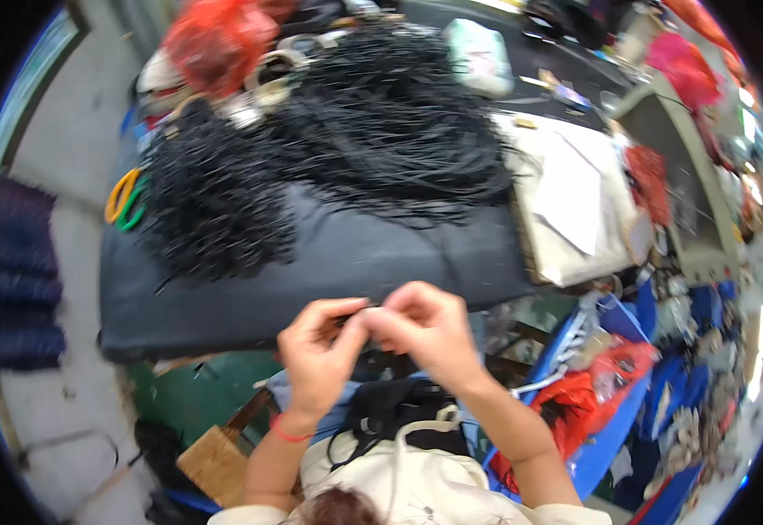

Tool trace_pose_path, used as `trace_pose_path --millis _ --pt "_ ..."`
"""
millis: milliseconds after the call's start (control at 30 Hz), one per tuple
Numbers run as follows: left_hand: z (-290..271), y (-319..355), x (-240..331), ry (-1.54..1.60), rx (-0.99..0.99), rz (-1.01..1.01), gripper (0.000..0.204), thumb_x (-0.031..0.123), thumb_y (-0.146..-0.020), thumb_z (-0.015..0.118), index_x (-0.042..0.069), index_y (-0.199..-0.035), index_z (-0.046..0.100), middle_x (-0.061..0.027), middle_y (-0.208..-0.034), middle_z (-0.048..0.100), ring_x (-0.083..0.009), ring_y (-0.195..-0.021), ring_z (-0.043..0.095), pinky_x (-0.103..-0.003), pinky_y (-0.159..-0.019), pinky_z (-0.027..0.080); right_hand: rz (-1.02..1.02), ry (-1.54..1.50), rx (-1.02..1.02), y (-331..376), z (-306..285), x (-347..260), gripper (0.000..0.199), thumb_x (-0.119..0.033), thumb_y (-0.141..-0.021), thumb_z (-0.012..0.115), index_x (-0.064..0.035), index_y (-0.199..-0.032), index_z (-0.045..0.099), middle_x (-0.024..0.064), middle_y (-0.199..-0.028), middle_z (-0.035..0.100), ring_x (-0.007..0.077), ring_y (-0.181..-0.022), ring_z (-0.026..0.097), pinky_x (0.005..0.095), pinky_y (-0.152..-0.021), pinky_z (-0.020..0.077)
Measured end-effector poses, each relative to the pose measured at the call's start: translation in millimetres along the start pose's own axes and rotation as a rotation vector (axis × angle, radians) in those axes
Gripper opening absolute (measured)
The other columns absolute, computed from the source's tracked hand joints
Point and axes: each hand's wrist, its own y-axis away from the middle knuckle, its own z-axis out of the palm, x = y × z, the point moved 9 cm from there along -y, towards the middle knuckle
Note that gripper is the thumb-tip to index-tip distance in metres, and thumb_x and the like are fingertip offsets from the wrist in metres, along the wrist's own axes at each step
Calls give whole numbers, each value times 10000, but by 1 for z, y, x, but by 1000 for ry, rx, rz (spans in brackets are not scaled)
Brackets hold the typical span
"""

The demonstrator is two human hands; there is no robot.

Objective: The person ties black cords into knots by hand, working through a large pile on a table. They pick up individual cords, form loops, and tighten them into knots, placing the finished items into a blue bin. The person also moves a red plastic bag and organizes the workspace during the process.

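Both hands are held together at the near edge of a dark table [224, 306], just above the lap. The left hand [318, 354] is closed, with thumb and fingers pinched on a thin black cord [357, 308], of which only a short piece is seen between the fingertips. The right hand [425, 325] is closed too, and its fingertips are pressed against those of the left hand at the same cord; the picture is blurred here, so it cannot be told how the cord is shaped. A thin red band [285, 433] is worn on the left wrist. On the table, well beyond the hands, a big heap of cords [329, 149] is spread: many thin, black, stringy pieces, tangled at the left and lying more straight and parallel at the right. The table top is covered with a smooth, matte dark sheet. At the left edge of the heap, two plastic rings [124, 199], one yellow and one green, are lying side by side. Behind the heap, a crumpled red plastic bag [220, 39] is seen. To the right of the heap, pale flat sheets [574, 201] are stacked. Below the hands, a soft black bag [395, 411] is resting on the lap, and a blue crate [613, 429] stands at the right.
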Motion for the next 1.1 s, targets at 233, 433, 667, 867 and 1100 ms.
trace_pose_path --millis 233,433,667,867,1100 --pt "8 0 -10 -24 -122 -58 157 -54 -792 626 -9 -914 538 -45 -883 598 -58 -772 549 -195 -689 451 -517 480 -22 2 -2 -33 152 -166 -806 686 -35 -879 662 7 -809 527 41 -636 469 201 -548 382" --pt "10 6 -7 142 -208 -191 367 -110 -774 568 13 -1098 449 -55 -960 585 -60 -869 529 -195 -736 445 -177 0 7 -15 -2 -2 118 -120 -841 640 -5 -857 622 -9 -759 588 26 -686 513 191 -593 420" --pt "17 8 -26 57 -319 -367 148 123 -847 643 -2 -926 627 -34 -762 644 -51 -683 574 -184 -592 457 -57 -131 -14 -10 0 9 128 -147 -881 606 -25 -856 572 -36 -729 557 9 -659 478 182 -573 399" --pt "23 10 -24 185 -346 -317 110 91 -853 630 5 -919 613 4 -725 604 -30 -642 531 -166 -568 431 -95 -118 29 -10 -3 11 165 -218 -882 606 -63 -838 570 -37 -751 557 9 -626 457 168 -552 362" --pt "28 23 -29 132 -248 -232 158 47 -857 609 -15 -1001 614 -1 -807 607 -30 -673 518 -182 -598 442 -281 -60 222 -12 -20 2 166 -145 -881 609 -41 -775 534 -55 -680 497 4 -611 392 175 -542 334"
